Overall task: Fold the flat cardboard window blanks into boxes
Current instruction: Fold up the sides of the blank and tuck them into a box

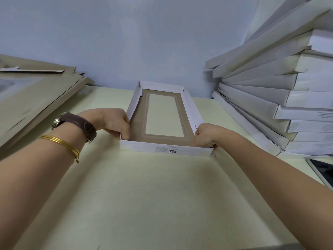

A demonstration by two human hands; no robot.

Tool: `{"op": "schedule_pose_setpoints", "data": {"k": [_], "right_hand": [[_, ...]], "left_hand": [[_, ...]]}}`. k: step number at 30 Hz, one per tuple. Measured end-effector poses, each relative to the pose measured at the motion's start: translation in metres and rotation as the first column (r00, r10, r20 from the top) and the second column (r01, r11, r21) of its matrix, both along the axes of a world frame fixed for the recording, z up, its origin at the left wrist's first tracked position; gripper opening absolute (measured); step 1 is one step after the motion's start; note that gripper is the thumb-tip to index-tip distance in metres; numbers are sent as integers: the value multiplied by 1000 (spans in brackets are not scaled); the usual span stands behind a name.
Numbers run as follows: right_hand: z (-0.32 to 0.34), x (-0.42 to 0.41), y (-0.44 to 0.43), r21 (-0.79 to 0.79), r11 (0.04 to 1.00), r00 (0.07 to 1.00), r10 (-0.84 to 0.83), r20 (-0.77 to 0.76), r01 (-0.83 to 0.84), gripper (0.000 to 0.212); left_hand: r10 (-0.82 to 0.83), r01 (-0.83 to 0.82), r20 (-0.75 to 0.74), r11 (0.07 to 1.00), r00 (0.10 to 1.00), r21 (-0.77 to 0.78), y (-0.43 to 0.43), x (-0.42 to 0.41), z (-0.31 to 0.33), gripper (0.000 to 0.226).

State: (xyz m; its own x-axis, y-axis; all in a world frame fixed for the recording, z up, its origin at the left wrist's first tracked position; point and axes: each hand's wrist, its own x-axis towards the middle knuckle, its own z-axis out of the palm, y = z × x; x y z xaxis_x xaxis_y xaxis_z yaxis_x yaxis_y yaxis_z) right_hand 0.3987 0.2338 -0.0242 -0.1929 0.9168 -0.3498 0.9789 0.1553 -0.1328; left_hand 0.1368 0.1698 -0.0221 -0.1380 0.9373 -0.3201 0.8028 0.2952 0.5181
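Observation:
A white cardboard window box (164,149) lies on the table with its four walls folded up, brown inside, a clear rectangular window in its floor. Its near wall carries small print. My left hand (115,123) grips the near left corner, fingers curled over the left wall into the box. My right hand (204,135) pinches the near right corner, fingers curled round the wall there. A stack of flat brown blanks (30,98) lies at the left.
A tall leaning pile of folded white boxes (281,98) fills the right side, reaching the wall. A dark tablet or phone (322,171) lies at the right edge. The pale table (144,195) spreads out in front of me.

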Motion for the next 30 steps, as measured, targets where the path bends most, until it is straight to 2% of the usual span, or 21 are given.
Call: {"op": "schedule_pose_setpoints", "data": {"k": [3,8,13,17,19,23,27,30], "right_hand": [[0,0,0,-1,1000,1000,4,-8,-4,28],[0,0,1,-2,1000,1000,-3,-16,3,22],[-1,1,2,-11,1000,1000,-1,-14,1,27],[-2,2,2,2,1000,1000,3,-15,-3,13],[-2,2,2,0,1000,1000,4,-17,-4,14],[-2,2,2,3,1000,1000,5,-10,-5,21],[-1,2,0,6,1000,1000,15,-7,-15,28],[0,2,-1,7,1000,1000,23,-15,-22,28]], "left_hand": [[-15,15,37,1000,999,-16,-2,-2,3,15],[-26,26,-21,1000,999,-13,-2,3,1,17],[-15,12,-67,999,998,-34,-3,8,1,26],[-23,17,-131,999,991,-47,-1,13,0,30],[-14,7,-144,999,990,-49,0,14,-1,32],[16,-22,-157,999,987,-33,2,12,-5,27],[27,-34,-300,999,954,-18,4,20,-11,9],[23,-24,-365,1000,931,0,5,26,-14,7]]}}
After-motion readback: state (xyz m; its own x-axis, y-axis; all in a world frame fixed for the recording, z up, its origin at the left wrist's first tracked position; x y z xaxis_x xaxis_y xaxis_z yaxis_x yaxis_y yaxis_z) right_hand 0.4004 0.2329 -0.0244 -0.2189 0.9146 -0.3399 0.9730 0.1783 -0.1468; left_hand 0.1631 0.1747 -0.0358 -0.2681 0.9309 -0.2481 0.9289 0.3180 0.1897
